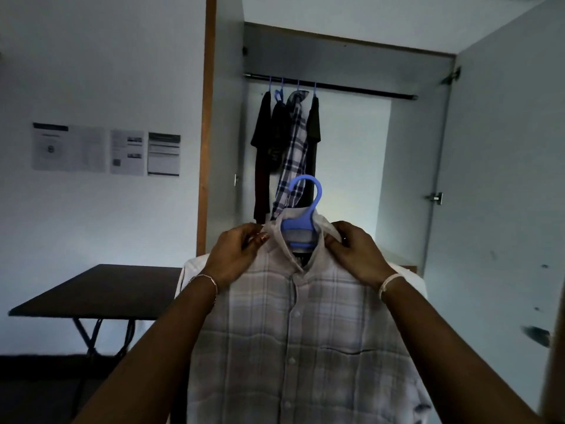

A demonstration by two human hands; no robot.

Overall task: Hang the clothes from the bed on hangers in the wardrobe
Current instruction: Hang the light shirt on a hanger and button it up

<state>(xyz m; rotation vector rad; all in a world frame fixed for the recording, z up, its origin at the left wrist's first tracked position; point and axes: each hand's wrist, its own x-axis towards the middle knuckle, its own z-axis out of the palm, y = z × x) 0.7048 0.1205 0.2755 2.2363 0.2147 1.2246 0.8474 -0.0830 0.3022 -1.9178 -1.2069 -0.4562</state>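
Note:
I hold up a pale checked button shirt [293,332] in front of the open wardrobe. A blue plastic hanger [301,209] sits inside its collar, with the hook sticking up above the neck. My left hand [235,252] pinches the left side of the collar. My right hand [354,249] grips the right side of the collar. Behind, the wardrobe's dark rail [351,87] carries several hung garments [287,148] on blue hangers, bunched at its left end.
The wardrobe door [501,179] stands open on the right. A dark folding table [101,289] stands at the lower left, below papers [107,151] stuck on the wall. A wooden post [206,123] edges the wardrobe's left side. The rail's right half is bare.

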